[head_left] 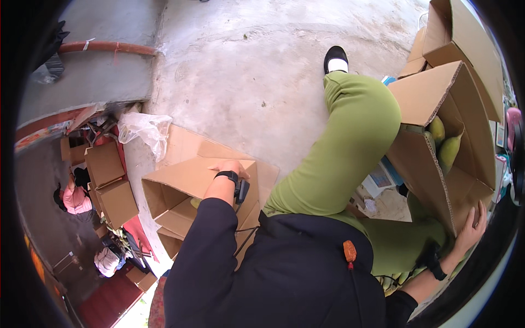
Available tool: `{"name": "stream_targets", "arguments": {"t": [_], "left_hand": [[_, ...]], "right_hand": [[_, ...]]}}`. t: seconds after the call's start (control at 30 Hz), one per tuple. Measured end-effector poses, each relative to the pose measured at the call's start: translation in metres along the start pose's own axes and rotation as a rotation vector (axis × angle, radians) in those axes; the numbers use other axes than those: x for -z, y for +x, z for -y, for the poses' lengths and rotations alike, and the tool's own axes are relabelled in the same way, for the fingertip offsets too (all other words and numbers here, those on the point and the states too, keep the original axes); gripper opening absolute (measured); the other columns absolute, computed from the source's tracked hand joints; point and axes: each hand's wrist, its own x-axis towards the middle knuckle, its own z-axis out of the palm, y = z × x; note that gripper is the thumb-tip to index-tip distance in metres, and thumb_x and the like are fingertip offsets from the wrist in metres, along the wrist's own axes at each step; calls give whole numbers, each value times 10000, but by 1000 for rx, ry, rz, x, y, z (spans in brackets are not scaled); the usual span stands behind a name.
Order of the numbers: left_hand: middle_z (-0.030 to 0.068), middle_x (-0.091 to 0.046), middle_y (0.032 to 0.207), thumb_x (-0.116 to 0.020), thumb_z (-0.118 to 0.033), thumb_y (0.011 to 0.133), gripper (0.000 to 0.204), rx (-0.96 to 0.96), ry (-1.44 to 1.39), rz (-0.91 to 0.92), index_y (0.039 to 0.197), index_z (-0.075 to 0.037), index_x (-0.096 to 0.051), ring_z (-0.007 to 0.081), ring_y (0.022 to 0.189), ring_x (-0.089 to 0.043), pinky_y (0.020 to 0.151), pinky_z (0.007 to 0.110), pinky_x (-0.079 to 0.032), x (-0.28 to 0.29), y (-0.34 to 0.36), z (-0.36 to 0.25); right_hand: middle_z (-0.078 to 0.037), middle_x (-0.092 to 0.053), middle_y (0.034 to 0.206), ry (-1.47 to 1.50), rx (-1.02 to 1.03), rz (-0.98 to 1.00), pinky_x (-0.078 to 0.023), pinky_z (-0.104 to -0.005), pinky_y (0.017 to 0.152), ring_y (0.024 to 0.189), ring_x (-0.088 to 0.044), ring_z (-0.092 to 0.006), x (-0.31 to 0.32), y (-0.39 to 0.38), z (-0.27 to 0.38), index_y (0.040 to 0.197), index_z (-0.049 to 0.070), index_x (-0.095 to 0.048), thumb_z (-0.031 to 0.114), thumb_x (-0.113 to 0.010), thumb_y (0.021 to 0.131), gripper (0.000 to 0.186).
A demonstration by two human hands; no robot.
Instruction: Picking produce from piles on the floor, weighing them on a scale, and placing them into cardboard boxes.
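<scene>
My left hand (232, 168) holds the upper edge of a brown cardboard box (186, 172) on the floor to my left, its fingers bent over the flap. Through that box's opening a bit of something yellow-green shows. On my right, a second open carton (421, 175) leans with its flaps up beside my knee. Several large green-yellow fruits (449, 152), perhaps mangoes or papayas, lie inside. My right hand (470, 229) grips this carton's near lower edge, fingers stretched along the outside and the thumb side hidden.
Another open carton (465, 49) stands at the far right. A clear plastic bag (145, 131) lies beside the left box. At far left, a person in pink (76, 199) is near stacked boxes (112, 188). More green fruits (396, 279) show below my right leg.
</scene>
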Motion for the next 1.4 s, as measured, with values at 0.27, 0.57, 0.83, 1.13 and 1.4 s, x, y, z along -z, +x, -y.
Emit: {"name": "stream_targets", "arguments": {"t": [0.27, 0.57, 0.83, 1.13, 1.4], "left_hand": [[94, -634, 1184, -663, -536, 683, 629, -61, 104, -102, 1139, -102, -663, 335, 1132, -572, 985, 684, -290, -21, -9, -10], [175, -659, 1105, -701, -451, 734, 603, -400, -273, -256, 1164, -34, -627, 283, 1003, -639, 850, 383, -499, 13, 34, -16], [142, -698, 911, -640, -282, 857, 345, -1045, -924, -1035, 1056, -2, -662, 188, 844, -652, 765, 301, -501, 160, -130, -17], [102, -601, 675, -626, -340, 876, 374, -1416, -315, -1083, 859, 33, -647, 157, 633, -549, 610, 305, -462, 175, -404, -116], [207, -647, 711, -595, -437, 843, 483, -1169, 12, -1153, 828, 39, -678, 335, 676, -646, 672, 405, -517, 175, -416, -168]], "right_hand": [[-120, -570, 1236, -53, 9, -9, -346, -357, 1024, 1175, -502, -262, 7, -1, 12, 1187, 26, -597, 143, -591, 895, 314], [-123, -492, 1305, 0, -46, -128, -305, -375, 1062, 1234, -436, -264, 2, -3, 31, 1269, 62, -535, 147, -635, 858, 432], [-112, -486, 1297, 475, -263, -171, -369, -316, 1003, 1196, -464, -182, 13, 0, 18, 1351, 32, -430, 121, -630, 872, 526], [22, -502, 540, 184, -509, 328, -341, -253, 416, 458, -455, -69, 26, 12, -37, 681, 34, -609, 344, -640, 877, 368], [-26, -607, 614, 407, -666, 456, -405, -262, 446, 485, -529, -86, 30, 28, 4, 780, -11, -654, 270, -612, 863, 296]]}}
